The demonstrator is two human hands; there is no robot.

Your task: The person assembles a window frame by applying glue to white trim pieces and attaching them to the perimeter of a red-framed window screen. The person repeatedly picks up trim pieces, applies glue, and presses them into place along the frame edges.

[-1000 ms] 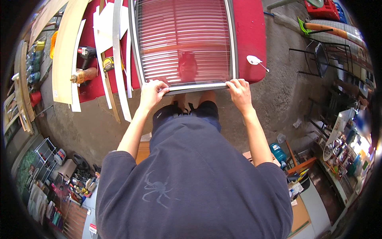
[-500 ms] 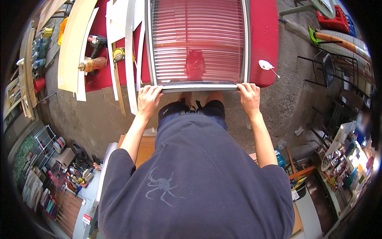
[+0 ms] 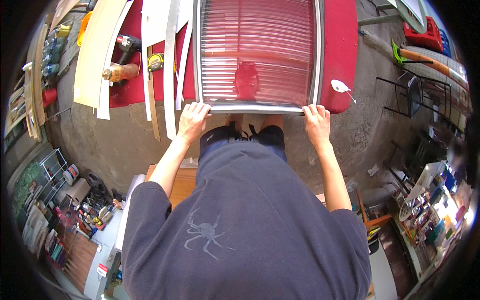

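A framed glass panel (image 3: 210, 109) with a grey-black rim lies on the red-covered table (image 3: 340, 50), its glass mirroring a striped pattern. Its near edge reaches the table's front edge. My left hand (image 3: 193, 121) is closed over the panel's near left corner, and my right hand (image 3: 317, 122) grips the near right corner in the same way. The fingers curl over the rim on both sides; my thumbs are mostly hidden beneath. Just left of the panel lie long pale strips (image 3: 170, 65), and to its right is a small white bottle with a thin nozzle (image 3: 339, 86).
Left on the table are a yellow tape measure (image 3: 155, 62), a cordless drill (image 3: 129, 43), an amber bottle (image 3: 120, 73) and long boards (image 3: 97, 50) overhanging the edge. A dark chair (image 3: 414, 95) and a red crate (image 3: 422, 36) stand at right. Behind me is a cluttered bench (image 3: 102, 240).
The panel, table and tools appear shifted slightly right in the picture, as the view has turned a little. Both hands keep their grip on the panel's corners.
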